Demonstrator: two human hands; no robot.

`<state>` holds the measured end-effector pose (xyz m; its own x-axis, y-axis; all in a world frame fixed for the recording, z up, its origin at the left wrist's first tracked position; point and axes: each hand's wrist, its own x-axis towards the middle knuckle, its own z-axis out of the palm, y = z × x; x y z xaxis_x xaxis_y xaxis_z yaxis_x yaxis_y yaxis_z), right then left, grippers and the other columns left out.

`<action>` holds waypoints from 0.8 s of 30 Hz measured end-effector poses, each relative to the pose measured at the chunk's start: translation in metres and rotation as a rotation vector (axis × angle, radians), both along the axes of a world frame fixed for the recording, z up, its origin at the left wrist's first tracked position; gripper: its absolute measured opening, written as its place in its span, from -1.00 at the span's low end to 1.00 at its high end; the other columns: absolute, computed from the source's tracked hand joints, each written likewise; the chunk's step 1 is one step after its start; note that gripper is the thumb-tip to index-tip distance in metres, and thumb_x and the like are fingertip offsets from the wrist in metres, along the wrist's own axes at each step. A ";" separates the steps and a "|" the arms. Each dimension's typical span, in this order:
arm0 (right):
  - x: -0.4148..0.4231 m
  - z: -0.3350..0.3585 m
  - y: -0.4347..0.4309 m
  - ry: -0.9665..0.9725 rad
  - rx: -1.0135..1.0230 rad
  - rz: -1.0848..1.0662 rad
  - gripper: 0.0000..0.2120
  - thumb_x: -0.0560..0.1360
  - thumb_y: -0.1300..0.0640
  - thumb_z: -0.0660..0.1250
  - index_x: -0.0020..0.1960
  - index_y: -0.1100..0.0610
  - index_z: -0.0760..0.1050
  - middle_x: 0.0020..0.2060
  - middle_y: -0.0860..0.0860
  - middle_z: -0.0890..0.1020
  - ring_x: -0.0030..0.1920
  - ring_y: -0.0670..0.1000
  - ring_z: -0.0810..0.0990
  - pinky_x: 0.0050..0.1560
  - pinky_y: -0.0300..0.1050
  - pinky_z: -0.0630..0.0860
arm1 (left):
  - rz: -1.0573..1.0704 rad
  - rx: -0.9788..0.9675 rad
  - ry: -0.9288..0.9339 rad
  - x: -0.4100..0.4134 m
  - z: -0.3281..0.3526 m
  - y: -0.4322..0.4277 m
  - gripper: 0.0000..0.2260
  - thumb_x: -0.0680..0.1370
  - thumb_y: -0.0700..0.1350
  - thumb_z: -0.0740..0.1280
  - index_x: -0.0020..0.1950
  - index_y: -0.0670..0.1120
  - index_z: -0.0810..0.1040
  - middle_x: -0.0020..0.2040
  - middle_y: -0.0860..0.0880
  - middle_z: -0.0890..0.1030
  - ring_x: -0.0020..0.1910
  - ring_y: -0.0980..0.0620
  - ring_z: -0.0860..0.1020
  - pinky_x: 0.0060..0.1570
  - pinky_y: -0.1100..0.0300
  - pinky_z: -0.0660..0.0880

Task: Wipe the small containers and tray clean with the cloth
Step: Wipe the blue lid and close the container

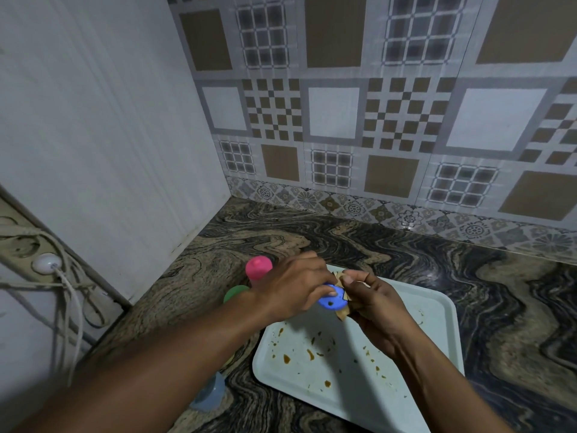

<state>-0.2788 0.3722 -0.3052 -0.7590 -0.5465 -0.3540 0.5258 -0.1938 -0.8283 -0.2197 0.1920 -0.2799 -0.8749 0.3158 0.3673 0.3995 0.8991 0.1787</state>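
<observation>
My left hand (290, 284) grips a small blue container (331, 300) above the far left corner of the pale tray (437, 314). Dark specks show on the container's blue face. My right hand (371, 303) presses a tan cloth (342, 312) against that container's right side; most of the cloth is hidden in my fingers. The tray lies on the marbled counter and carries several brown stains. A pink container (258, 267) and a green one (234, 293) stand on the counter just left of my left hand, the green one partly hidden by my wrist.
A light blue container (209, 393) lies on the counter under my left forearm. A white wall panel closes the left side, with a socket strip and white cables (46, 265) beyond it. A patterned tile wall runs along the back of the marbled counter (499, 292).
</observation>
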 end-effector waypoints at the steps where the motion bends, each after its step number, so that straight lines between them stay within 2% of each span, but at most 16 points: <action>1: 0.002 -0.001 0.000 -0.006 -0.013 -0.012 -0.88 0.57 0.27 0.33 0.11 0.25 0.52 -0.24 0.20 0.68 -0.39 0.11 0.59 -0.36 -0.02 0.54 | 0.020 0.037 0.020 0.001 -0.003 0.000 -0.70 0.58 0.05 0.30 0.01 -0.14 0.70 -0.15 -0.05 0.64 -0.14 -0.03 0.53 -0.16 0.09 0.51; 4: 0.011 -0.007 -0.001 -0.025 -0.048 -0.059 -0.85 0.57 0.28 0.32 0.14 0.27 0.51 -0.21 0.21 0.69 -0.39 0.10 0.62 -0.36 -0.03 0.55 | 0.068 0.113 0.096 0.004 -0.011 0.001 -0.70 0.57 0.06 0.32 -0.07 -0.15 0.70 -0.18 -0.03 0.65 -0.18 -0.01 0.53 -0.18 0.09 0.50; 8: 0.014 -0.014 -0.001 0.048 0.004 -0.096 -0.82 0.58 0.29 0.32 0.16 0.32 0.50 -0.16 0.32 0.68 -0.42 0.14 0.55 -0.30 0.00 0.50 | 0.091 0.104 0.134 0.006 -0.021 0.009 -0.69 0.58 0.06 0.32 -0.12 -0.15 0.66 -0.21 -0.04 0.63 -0.20 -0.04 0.53 -0.21 0.08 0.52; 12: 0.014 -0.016 0.003 0.093 0.014 -0.101 -0.82 0.58 0.30 0.32 0.17 0.32 0.50 -0.06 0.43 0.64 -0.32 0.19 0.54 -0.28 0.03 0.50 | 0.174 0.158 0.090 0.009 -0.024 0.011 -0.74 0.56 0.13 0.37 -0.11 -0.07 0.61 -0.20 0.03 0.59 -0.18 0.01 0.51 -0.18 0.05 0.50; 15: 0.012 -0.013 0.011 0.110 -0.008 0.009 -0.82 0.59 0.30 0.30 0.17 0.34 0.48 -0.13 0.39 0.63 -0.32 0.21 0.53 -0.32 0.00 0.51 | 0.325 0.402 -0.095 0.012 -0.012 0.010 -0.69 0.57 0.25 0.27 0.00 0.02 0.55 -0.15 0.10 0.60 -0.14 0.09 0.55 -0.11 0.06 0.51; 17: 0.009 -0.009 0.016 0.141 -0.018 0.112 -0.81 0.59 0.30 0.30 0.15 0.38 0.48 -0.17 0.36 0.60 -0.35 0.19 0.50 -0.36 -0.03 0.49 | 0.451 0.621 -0.323 0.006 0.002 0.007 -0.66 0.62 0.25 0.18 0.00 0.01 0.54 -0.19 0.07 0.64 -0.24 0.09 0.58 -0.13 0.03 0.56; 19: 0.007 -0.004 0.017 0.167 -0.021 0.188 -0.75 0.54 0.26 0.37 0.14 0.39 0.47 -0.19 0.32 0.60 -0.37 0.17 0.51 -0.40 -0.06 0.48 | 0.508 0.797 -0.592 -0.002 0.011 0.005 -0.62 0.66 0.19 0.14 -0.05 -0.06 0.56 -0.28 0.03 0.66 -0.36 0.04 0.56 -0.24 0.08 0.53; 21: 0.006 0.001 0.016 0.192 -0.012 0.249 -0.65 0.46 0.19 0.40 0.13 0.39 0.47 -0.16 0.34 0.59 -0.33 0.18 0.51 -0.42 -0.07 0.46 | 0.518 0.803 -0.750 -0.007 0.013 0.007 -0.61 0.68 0.16 0.14 -0.12 -0.05 0.58 -0.36 -0.01 0.61 -0.41 -0.01 0.52 -0.33 0.16 0.45; 24: 0.007 0.006 0.012 0.234 0.000 0.324 -0.66 0.44 0.17 0.41 0.11 0.36 0.49 -0.14 0.36 0.55 -0.25 0.21 0.39 -0.37 -0.06 0.36 | 0.520 0.698 -0.723 -0.011 0.010 0.017 -0.58 0.67 0.13 0.19 -0.33 -0.02 0.47 -0.44 -0.03 0.41 -0.43 0.00 0.37 -0.30 0.15 0.32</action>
<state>-0.2721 0.3844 -0.2995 -0.6072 -0.7711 -0.1915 0.3567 -0.0492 -0.9329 -0.2308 0.2085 -0.2701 -0.9188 -0.2246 -0.3246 -0.3947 0.5389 0.7442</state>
